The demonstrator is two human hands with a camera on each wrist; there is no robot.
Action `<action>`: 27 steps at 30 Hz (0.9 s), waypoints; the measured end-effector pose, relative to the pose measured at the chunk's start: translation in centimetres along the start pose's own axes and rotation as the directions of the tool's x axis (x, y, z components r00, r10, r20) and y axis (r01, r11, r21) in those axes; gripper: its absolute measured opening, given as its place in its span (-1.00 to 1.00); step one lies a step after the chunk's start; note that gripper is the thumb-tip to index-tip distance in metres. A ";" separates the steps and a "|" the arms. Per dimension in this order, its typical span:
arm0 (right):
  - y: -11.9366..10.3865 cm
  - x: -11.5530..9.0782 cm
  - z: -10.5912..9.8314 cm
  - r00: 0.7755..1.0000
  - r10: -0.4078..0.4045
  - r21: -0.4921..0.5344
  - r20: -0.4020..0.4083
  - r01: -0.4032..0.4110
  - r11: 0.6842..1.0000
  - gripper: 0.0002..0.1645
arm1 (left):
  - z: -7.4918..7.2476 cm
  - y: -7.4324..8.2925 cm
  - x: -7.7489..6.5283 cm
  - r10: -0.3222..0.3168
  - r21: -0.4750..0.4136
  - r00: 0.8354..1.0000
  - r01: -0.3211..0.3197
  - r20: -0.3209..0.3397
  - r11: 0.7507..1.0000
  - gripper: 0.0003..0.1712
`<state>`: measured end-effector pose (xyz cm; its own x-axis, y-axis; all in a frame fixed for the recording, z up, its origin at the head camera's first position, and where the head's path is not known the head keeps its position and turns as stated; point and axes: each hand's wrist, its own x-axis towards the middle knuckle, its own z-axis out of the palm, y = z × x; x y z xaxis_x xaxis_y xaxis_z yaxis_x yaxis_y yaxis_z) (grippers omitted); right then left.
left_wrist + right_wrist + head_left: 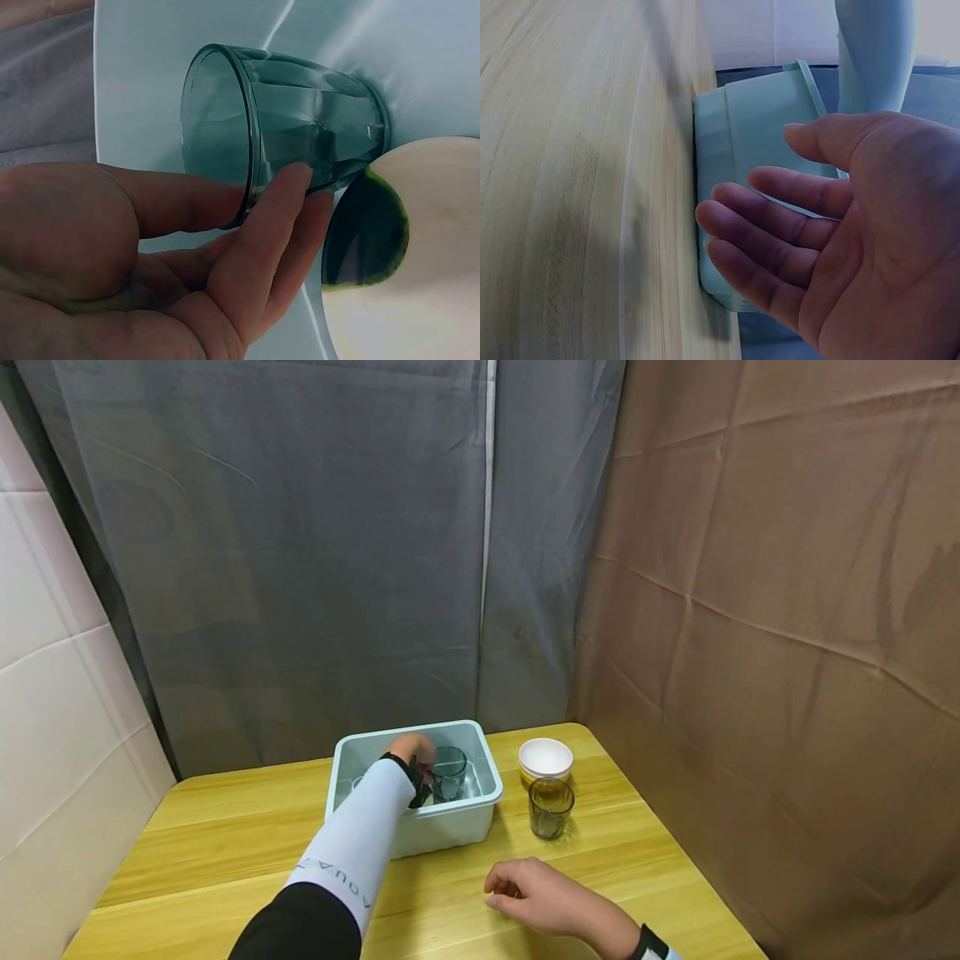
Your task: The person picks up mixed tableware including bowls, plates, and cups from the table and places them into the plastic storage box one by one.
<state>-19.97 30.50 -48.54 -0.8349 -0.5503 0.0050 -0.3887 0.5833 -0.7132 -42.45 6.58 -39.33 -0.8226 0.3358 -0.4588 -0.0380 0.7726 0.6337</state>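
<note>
Inside a pale blue-green plastic basin (pixel 442 831), my left hand (pixel 412 750) pinches the rim of a tinted drinking glass (pixel 315 112) between thumb and fingers. The glass lies sideways in the left wrist view and looks upright in the head view. Close by its base is a round cream dish (pixel 427 300) with a dark green patch; its full shape is cut off. My right hand (pixel 540 893) hovers over the table in front of the basin, fingers loosely bent. Nothing is in that hand, as the right wrist view shows.
A second, smoky glass (pixel 551 810) stands on the wooden table (pixel 247 835) right of the basin. Just behind it is a white bowl (pixel 546 758), with yellow showing beneath its rim. Grey cloth hangs at the back, brown cloth (pixel 787 652) along the right.
</note>
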 end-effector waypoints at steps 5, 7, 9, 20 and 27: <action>-0.1 -0.1 0.0 1.000 -0.001 0.008 0.010 0.001 1.000 -0.80 | -0.3 -0.1 -0.1 -0.005 -0.049 1.000 0.005 0.005 0.999 -0.66; -0.1 -0.2 0.0 1.000 -0.001 0.003 0.005 0.001 1.000 -0.79 | -0.6 0.1 -0.1 -0.008 -0.052 1.000 0.009 0.006 0.999 -0.54; -0.1 -0.3 0.0 1.000 -0.005 -0.004 -0.001 0.005 1.000 -0.79 | -1.1 0.4 -0.1 -0.021 -0.049 1.000 0.021 0.012 0.999 -0.42; -0.1 0.3 -0.5 1.000 -0.008 -0.006 0.010 0.008 1.000 -0.86 | -2.7 2.4 -2.2 0.051 0.094 0.990 -0.039 -0.131 0.995 -0.48; 0.0 0.8 -0.8 1.000 -0.001 0.001 0.014 0.001 1.000 -0.88 | -2.9 2.6 -6.1 0.213 0.144 0.948 -0.183 -0.238 0.973 -0.57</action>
<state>-20.97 30.51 -47.94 -0.8290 -0.5592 -0.0045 -0.3891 0.5826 -0.7136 -39.20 4.99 -33.12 -0.9225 0.3551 -0.1514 0.1953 0.7675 0.6105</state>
